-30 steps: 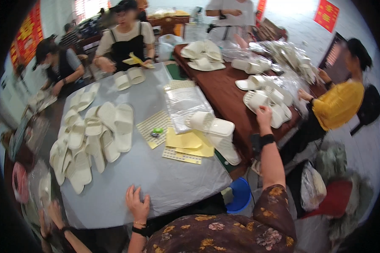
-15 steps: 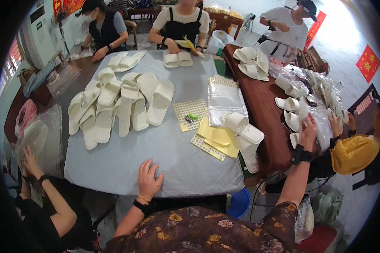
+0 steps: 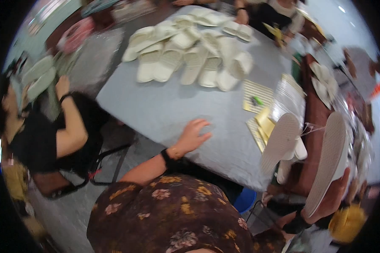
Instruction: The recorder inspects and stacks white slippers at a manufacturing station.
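My left hand (image 3: 193, 135) rests at the near edge of the grey-covered table (image 3: 156, 111), fingers stretched out and holding nothing. At the right, my right hand (image 3: 337, 189) is raised, gripping a pair of off-white slippers by one of them. Their textured soles face me: one slipper (image 3: 328, 158) lies across the hand, the other slipper (image 3: 280, 142) hangs out over the table's right corner. A thin clear strand stretches between the two. The fingers behind the slipper are mostly hidden. Past my left hand, a pile of white slippers (image 3: 194, 59) covers the far part of the table.
Sticker sheets (image 3: 257, 95), yellow paper (image 3: 264, 124) and a silvery plastic bag (image 3: 285, 99) lie at the table's right side. A brown-covered bench (image 3: 314, 107) holds more slippers. A blue bucket (image 3: 245, 200) stands below. At the left, a co-worker handles slippers (image 3: 40, 76).
My right hand has come back from the slippers on the right, now carrying a pair. The view has swung, and the scene is blurred. My left hand stays by the table's near edge.
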